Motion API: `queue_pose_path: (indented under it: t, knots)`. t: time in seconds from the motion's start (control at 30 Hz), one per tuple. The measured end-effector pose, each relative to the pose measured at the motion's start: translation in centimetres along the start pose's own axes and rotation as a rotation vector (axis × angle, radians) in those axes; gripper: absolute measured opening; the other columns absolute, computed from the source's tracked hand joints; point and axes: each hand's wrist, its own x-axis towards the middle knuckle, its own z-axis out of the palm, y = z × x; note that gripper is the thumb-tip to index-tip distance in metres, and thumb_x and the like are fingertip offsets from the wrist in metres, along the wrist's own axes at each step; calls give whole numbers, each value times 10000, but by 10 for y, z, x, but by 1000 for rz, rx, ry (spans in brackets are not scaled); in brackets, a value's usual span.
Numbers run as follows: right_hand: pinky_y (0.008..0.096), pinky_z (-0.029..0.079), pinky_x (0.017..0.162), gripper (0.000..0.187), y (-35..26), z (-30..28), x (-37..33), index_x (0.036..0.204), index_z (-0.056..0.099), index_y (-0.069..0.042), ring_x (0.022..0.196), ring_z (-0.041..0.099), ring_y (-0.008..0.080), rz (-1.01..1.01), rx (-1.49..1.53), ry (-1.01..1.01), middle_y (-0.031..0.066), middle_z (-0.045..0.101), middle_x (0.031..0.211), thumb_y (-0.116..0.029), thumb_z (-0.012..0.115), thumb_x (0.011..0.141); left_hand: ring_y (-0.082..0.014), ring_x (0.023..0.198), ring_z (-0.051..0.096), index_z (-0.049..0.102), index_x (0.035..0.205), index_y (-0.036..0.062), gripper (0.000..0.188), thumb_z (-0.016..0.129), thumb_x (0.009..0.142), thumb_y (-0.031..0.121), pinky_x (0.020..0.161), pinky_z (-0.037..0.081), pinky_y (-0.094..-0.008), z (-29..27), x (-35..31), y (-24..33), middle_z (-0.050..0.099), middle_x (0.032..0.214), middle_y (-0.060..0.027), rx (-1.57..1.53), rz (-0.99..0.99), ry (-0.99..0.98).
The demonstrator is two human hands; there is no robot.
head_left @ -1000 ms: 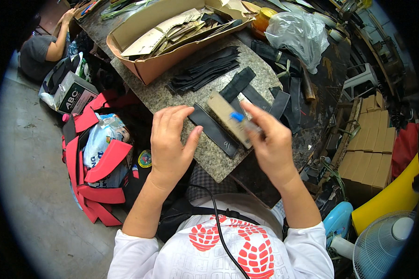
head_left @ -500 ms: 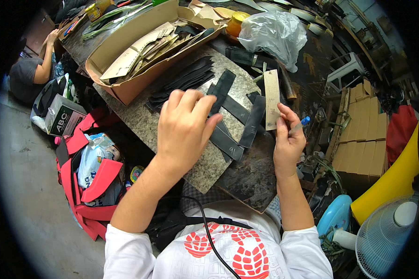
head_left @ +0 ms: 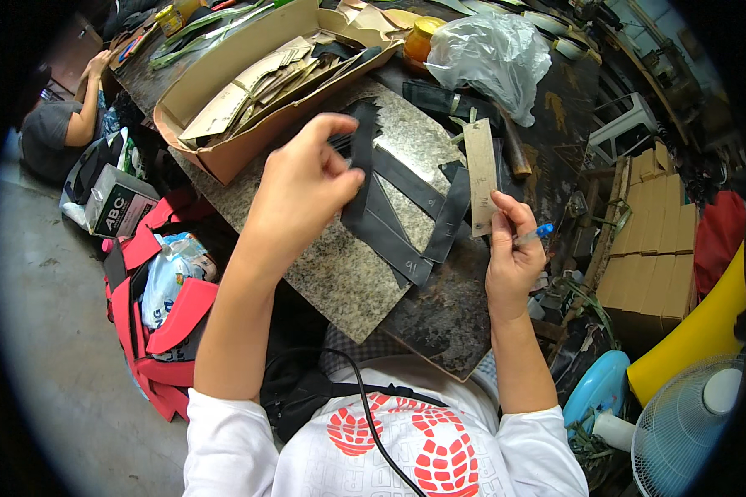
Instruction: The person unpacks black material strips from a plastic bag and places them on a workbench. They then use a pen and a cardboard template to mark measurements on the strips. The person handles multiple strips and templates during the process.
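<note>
My right hand [head_left: 512,248] pinches the lower end of a beige card strip [head_left: 480,178] with handwritten marks, holding it upright over the table's right part. A blue-ended pen [head_left: 535,234] also sits in its fingers. To the left, my left hand [head_left: 307,178] is curled over the near side of a dark stack of strips. Its thumb and forefinger lie at the edge of a raised black strip [head_left: 362,149]; the other fingers are hidden. Several black strips, one of them a numbered strip [head_left: 398,247], lie overlapping on a speckled stone slab [head_left: 340,286].
Beyond my left hand stands a long cardboard box [head_left: 211,161] full of card pieces. An orange-filled jar [head_left: 423,40] and a clear plastic bag [head_left: 493,62] are at the back. Stacked cartons [head_left: 646,240] and a fan [head_left: 688,422] stand right; a person [head_left: 54,132] sits far left.
My left hand has moved left and slightly away from me, and the black strip by its fingers has shifted left with it. My right hand keeps the card strip and pen, nearly still.
</note>
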Motion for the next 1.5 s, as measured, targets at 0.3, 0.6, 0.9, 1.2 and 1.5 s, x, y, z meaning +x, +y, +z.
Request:
queue_pose_path:
  t: [0.3, 0.6, 0.9, 1.2, 1.5]
  knots:
    - [257, 490, 737, 238, -5, 2, 1, 1156, 724, -1, 829, 609, 141, -59, -45, -71, 71, 669, 981, 97, 614, 968, -182, 559, 564, 593, 1348, 70, 453, 703, 914, 8, 587, 474, -338, -12, -88, -17, 538, 623, -72, 460, -29, 35]
    - [288, 512, 670, 465, -58, 8, -14, 1169, 751, -32, 758, 643, 179, -14, -118, -568, 100, 675, 946, 161, 622, 767, -284, 1168, 593, 750, 1090, 96, 445, 876, 692, 248, 1014, 443, -473, -13, -84, -32, 708, 1212, -39, 747, 419, 75]
    - [302, 548, 743, 524, -33, -9, 8, 1181, 752, -64, 830, 703, 222, -97, -236, -213, 125, 677, 956, 175, 617, 734, -359, 1231, 580, 709, 1122, 68, 457, 866, 718, 212, 1079, 421, -522, 0, -86, -30, 630, 1255, -153, 694, 407, 67]
    - [241, 469, 835, 241, 7, -33, 8, 1178, 740, -2, 962, 597, 101, 165, -5, 132, 34, 671, 1066, 58, 587, 1002, -397, 1279, 554, 640, 1216, 24, 496, 825, 759, 70, 1056, 490, -472, 34, -55, -25, 596, 1271, -192, 536, 448, -34]
    - [156, 298, 490, 279, 28, -36, 14, 1288, 683, 1, 579, 410, -16, 450, 334, 338, -56, 629, 836, -29, 582, 1030, -322, 1101, 579, 686, 1073, 72, 384, 842, 739, 181, 938, 493, -428, 54, -1, 11, 618, 1131, -106, 652, 722, -207]
